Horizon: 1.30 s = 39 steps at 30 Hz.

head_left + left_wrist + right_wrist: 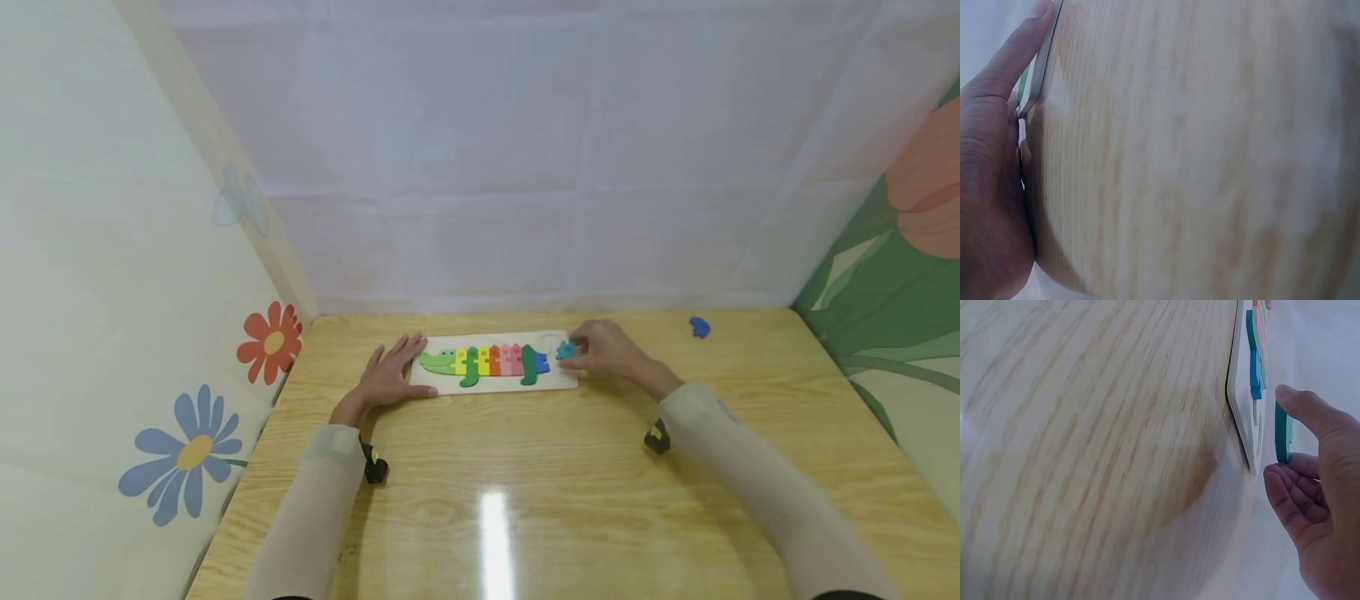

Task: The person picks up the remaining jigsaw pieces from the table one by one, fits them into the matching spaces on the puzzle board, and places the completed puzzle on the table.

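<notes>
A pale wooden puzzle board [498, 384] with a crocodile of bright pieces lies near the back of the table. The left hand [384, 380] spans its left end with spread fingers, the thumb [1019, 47] along the near edge. At the other end, the right hand [606, 348] pinches a teal puzzle piece [1282, 434] between thumb and fingers. That piece is held just above the board, beside a bare outlined recess. A blue piece [542, 362] sits in the crocodile's body, next to a dark green leg piece [529, 371].
A loose dark blue puzzle piece [700, 327] lies on the wooden table [570, 500] to the right of the board. White cloth [480, 167] rises behind the table, with flower-printed panels at both sides. A bright reflection shows on the tabletop.
</notes>
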Each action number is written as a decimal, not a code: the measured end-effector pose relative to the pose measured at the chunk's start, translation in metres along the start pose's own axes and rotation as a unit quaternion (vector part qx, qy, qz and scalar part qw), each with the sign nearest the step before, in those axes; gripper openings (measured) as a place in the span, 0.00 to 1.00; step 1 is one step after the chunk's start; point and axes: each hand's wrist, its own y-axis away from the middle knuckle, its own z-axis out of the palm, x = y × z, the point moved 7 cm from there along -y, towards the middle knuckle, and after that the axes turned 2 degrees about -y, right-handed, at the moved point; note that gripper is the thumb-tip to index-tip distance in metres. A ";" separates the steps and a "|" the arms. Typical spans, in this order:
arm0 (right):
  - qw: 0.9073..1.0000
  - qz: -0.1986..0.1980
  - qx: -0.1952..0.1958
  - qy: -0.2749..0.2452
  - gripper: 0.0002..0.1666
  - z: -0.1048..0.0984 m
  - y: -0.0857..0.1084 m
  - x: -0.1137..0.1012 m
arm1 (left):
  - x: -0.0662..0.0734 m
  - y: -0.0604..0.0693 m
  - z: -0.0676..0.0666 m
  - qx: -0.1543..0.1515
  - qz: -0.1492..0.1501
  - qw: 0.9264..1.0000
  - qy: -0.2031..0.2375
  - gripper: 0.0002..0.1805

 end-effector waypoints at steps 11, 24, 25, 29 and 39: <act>0.999 -0.034 0.007 0.002 0.25 0.006 -0.005 -0.008 | 0.001 0.000 -0.001 -0.002 -0.004 1.000 0.002 0.62; 1.000 -0.002 -0.006 0.022 0.21 0.017 -0.008 -0.010 | 0.000 0.000 0.000 0.001 -0.004 1.000 0.001 0.62; 1.000 -0.001 -0.005 0.021 0.21 0.017 -0.008 -0.010 | 0.000 0.000 0.000 0.001 -0.004 1.000 0.000 0.62; 1.000 0.005 -0.006 0.027 0.22 0.020 -0.009 -0.008 | -0.001 0.000 0.001 0.001 -0.004 1.000 -0.001 0.62; 0.999 0.004 -0.010 0.038 0.25 0.022 -0.010 -0.011 | -0.001 0.000 0.001 0.000 -0.006 1.000 0.001 0.62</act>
